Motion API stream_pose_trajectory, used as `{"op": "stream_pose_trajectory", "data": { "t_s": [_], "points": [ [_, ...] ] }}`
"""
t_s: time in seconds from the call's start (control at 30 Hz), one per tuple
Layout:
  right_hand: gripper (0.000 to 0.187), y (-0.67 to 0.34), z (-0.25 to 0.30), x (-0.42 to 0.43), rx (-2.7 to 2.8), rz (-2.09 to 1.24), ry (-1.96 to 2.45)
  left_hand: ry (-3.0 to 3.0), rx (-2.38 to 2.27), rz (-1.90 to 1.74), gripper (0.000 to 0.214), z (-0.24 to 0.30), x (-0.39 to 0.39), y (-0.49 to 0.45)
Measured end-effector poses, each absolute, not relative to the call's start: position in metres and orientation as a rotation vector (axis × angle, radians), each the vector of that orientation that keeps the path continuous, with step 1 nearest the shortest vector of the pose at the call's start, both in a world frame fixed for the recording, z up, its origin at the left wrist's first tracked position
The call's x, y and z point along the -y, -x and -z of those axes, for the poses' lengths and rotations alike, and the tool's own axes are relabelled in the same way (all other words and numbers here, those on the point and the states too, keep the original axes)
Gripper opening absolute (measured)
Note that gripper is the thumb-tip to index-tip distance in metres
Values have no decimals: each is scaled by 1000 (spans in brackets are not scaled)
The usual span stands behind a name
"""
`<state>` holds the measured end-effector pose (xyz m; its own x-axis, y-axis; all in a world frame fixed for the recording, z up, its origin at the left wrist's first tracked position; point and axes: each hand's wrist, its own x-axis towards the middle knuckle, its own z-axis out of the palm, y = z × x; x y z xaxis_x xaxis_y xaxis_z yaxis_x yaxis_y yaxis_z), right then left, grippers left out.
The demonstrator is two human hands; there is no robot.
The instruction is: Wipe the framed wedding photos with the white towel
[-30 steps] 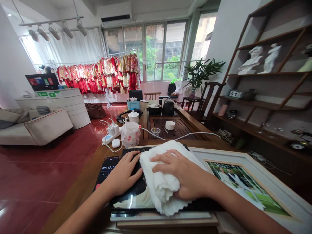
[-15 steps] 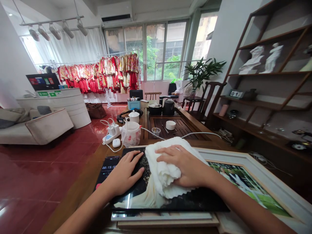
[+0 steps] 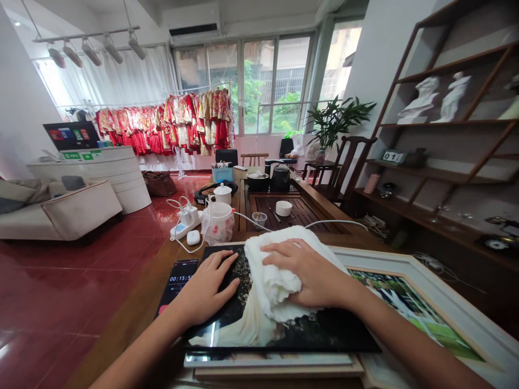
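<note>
A glossy dark photo panel point(image 3: 235, 329) showing a pale gown lies on top of a stack of frames in front of me. Flat on its left side rests my left hand point(image 3: 211, 286), fingers spread and holding nothing. My right hand point(image 3: 312, 270) grips a bunched white towel point(image 3: 279, 292) and presses it on the panel's upper right part. The towel covers much of the picture, and my right thumb is partly hidden in its folds.
Left of the panel lies a phone point(image 3: 178, 281) with a running timer. A white-framed wedding photo point(image 3: 430, 310) sits to the right. Beyond are a plastic-wrapped container point(image 3: 219, 221), a power strip point(image 3: 184, 224), a white cable point(image 3: 336, 222) and a tea tray point(image 3: 259, 202).
My right hand and the towel have shifted slightly up and to the right over the panel. The left hand stays in place.
</note>
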<state>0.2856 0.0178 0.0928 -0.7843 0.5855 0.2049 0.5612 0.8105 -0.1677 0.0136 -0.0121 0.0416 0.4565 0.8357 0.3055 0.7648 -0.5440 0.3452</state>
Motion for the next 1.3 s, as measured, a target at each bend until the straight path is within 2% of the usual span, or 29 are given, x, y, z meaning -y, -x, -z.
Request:
{"op": "stream_pose_trajectory", "data": {
  "t_s": [0.6,1.3],
  "points": [
    [55,-278,-92,-9,2818,-279,739,-2567,-1401,-631,42,-43,4,-18],
    [54,-284,-91,-18,2761,-161,847,-2552,-1434,-610,49,-44,11,-15]
  ]
}}
